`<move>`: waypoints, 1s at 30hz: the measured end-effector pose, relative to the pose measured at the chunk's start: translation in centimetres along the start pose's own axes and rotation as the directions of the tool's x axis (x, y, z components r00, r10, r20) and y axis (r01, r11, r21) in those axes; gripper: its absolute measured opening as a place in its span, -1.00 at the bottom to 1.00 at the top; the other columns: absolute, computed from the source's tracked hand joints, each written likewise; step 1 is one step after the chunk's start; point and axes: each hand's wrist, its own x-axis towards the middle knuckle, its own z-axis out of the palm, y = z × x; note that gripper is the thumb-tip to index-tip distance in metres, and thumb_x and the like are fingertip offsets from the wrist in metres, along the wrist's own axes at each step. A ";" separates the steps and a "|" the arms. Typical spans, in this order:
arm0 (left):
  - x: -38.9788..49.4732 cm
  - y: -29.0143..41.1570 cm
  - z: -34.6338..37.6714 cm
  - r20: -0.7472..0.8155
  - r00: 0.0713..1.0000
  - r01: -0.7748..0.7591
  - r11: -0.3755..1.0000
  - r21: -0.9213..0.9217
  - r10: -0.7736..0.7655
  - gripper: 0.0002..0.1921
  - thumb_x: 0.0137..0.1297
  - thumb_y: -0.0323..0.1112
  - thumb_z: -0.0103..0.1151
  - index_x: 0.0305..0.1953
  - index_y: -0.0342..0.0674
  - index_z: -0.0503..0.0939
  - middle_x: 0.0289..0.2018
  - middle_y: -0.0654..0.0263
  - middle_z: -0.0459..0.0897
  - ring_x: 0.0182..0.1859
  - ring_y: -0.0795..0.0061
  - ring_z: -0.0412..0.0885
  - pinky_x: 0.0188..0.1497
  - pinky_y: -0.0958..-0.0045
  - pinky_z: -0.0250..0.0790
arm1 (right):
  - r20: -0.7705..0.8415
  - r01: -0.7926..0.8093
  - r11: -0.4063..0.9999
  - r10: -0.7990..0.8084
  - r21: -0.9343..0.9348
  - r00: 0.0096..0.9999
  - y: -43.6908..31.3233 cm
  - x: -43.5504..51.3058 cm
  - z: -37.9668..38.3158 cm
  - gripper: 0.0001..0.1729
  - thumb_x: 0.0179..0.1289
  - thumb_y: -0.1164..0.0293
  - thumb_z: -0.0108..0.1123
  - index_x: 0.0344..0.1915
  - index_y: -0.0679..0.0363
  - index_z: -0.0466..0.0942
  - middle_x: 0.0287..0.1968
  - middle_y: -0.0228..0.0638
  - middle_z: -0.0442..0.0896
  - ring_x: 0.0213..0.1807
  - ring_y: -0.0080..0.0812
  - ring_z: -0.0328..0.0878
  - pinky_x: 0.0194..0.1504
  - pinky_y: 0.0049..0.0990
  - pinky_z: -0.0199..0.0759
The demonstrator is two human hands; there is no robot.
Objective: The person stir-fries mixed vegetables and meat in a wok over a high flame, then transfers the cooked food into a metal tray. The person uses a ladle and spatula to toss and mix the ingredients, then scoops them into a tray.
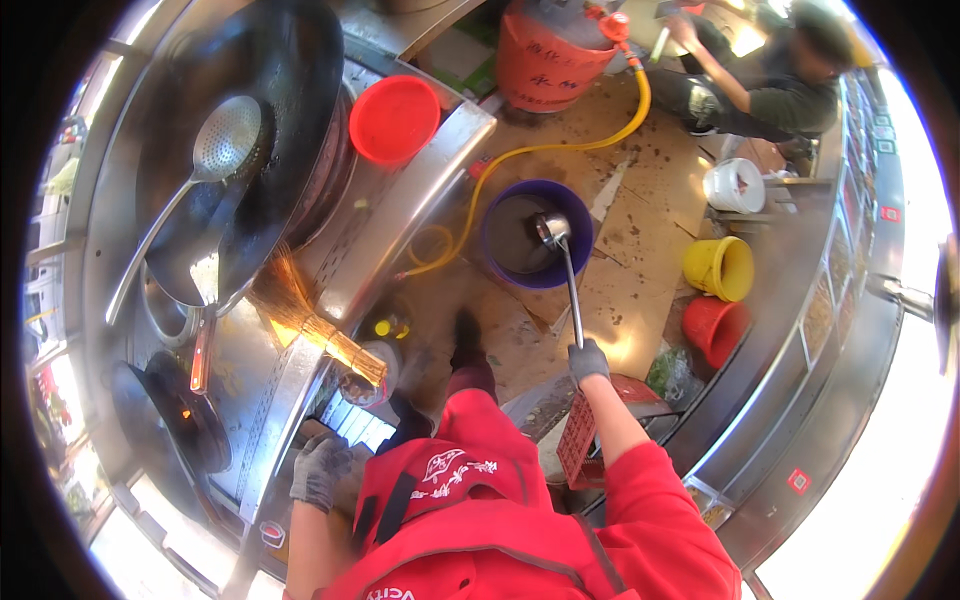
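My right hand point(589, 361), in a grey glove, grips the long handle of a metal ladle point(553, 229). The ladle's bowl is over or in the murky liquid of a purple bucket point(581, 262) standing on the cardboard-covered floor. My left hand point(322, 466), also gloved in grey, is at the edge of the steel counter; whether it holds anything is hard to see. A straw whisk brush point(319, 330) lies across the counter's edge just above it. In the big black wok point(300, 90) rest a perforated skimmer point(229, 139) and a spatula with a wooden handle point(202, 349).
An orange-wrapped gas cylinder point(551, 67) with a yellow hose point(540, 148) stands beyond the bucket. Another person point(780, 97) sits at the upper right. White point(735, 185), yellow point(718, 268) and red buckets point(712, 330) line the right side. A red crate point(581, 446) is beside my right forearm.
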 end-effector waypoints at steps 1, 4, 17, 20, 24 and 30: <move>0.1 -0.6 -0.6 -0.029 0.999 0.017 1.000 -0.011 -0.017 -0.78 0.34 -0.41 0.10 0.00 -0.16 0.51 -0.26 0.13 0.65 -0.35 0.19 0.64 -0.44 0.24 0.49 | 0.004 0.006 0.999 -0.006 -0.047 1.000 -1.5 2.8 1.2 -0.49 0.34 0.06 0.07 0.04 0.25 0.48 0.01 0.11 0.63 0.08 0.14 0.56 0.13 -0.10 0.41; -0.2 -2.3 -3.0 -0.213 0.969 0.110 0.990 -0.088 -0.126 -0.79 0.33 -0.44 0.09 -0.02 -0.17 0.51 -0.29 0.08 0.64 -0.37 0.13 0.63 -0.47 0.21 0.47 | -0.022 0.070 0.997 -0.071 -0.038 0.997 -5.2 9.0 5.3 -0.56 0.31 0.11 0.11 -0.02 0.23 0.50 -0.04 0.10 0.64 0.04 0.08 0.59 0.03 -0.14 0.47; -1.7 -6.5 -10.8 -0.232 0.972 -0.017 0.998 0.068 0.032 -0.78 0.30 -0.40 0.14 -0.04 -0.25 0.54 -0.38 0.22 0.64 -0.44 0.37 0.60 -0.48 0.38 0.45 | 0.502 -0.488 0.130 -0.105 0.863 0.859 4.8 -10.0 -0.2 -0.72 0.41 0.38 0.13 0.10 0.02 0.47 -0.69 -0.67 0.10 -0.80 -0.74 -0.05 -0.81 -0.69 -0.19; -1.1 -6.3 -12.9 -0.326 0.934 -0.117 0.989 0.095 0.142 -0.79 0.30 -0.36 0.13 -0.09 -0.29 0.52 -0.45 0.22 0.62 -0.52 0.39 0.57 -0.56 0.40 0.38 | 0.448 -0.397 0.286 -0.139 0.872 0.883 7.4 -19.1 -3.2 -0.66 0.40 0.44 0.08 0.15 0.05 0.41 -0.69 -0.68 0.10 -0.82 -0.75 -0.05 -0.81 -0.70 -0.17; 1.0 -6.6 -18.0 -0.393 0.891 -0.224 0.973 0.056 0.227 -0.88 0.33 -0.38 0.12 -0.16 -0.23 0.55 -0.53 0.30 0.55 -0.59 0.46 0.49 -0.58 0.41 0.32 | 0.358 -0.216 0.435 -0.276 0.874 0.892 8.4 -29.6 -5.4 -0.50 0.30 0.44 0.12 0.23 0.16 0.33 -0.67 -0.60 0.24 -0.84 -0.72 0.04 -0.83 -0.66 -0.08; 1.5 -7.1 -28.3 -0.556 0.719 -0.524 0.851 -0.037 0.418 -0.82 0.28 -0.27 0.13 -0.23 -0.26 0.56 -0.51 0.24 0.56 -0.53 0.43 0.50 -0.46 0.37 0.36 | 0.235 -0.028 0.391 -0.491 0.920 0.839 6.8 -41.6 -4.5 -0.34 0.18 0.51 0.14 0.30 0.35 0.24 -0.70 -0.57 0.22 -0.84 -0.67 0.11 -0.82 -0.57 0.00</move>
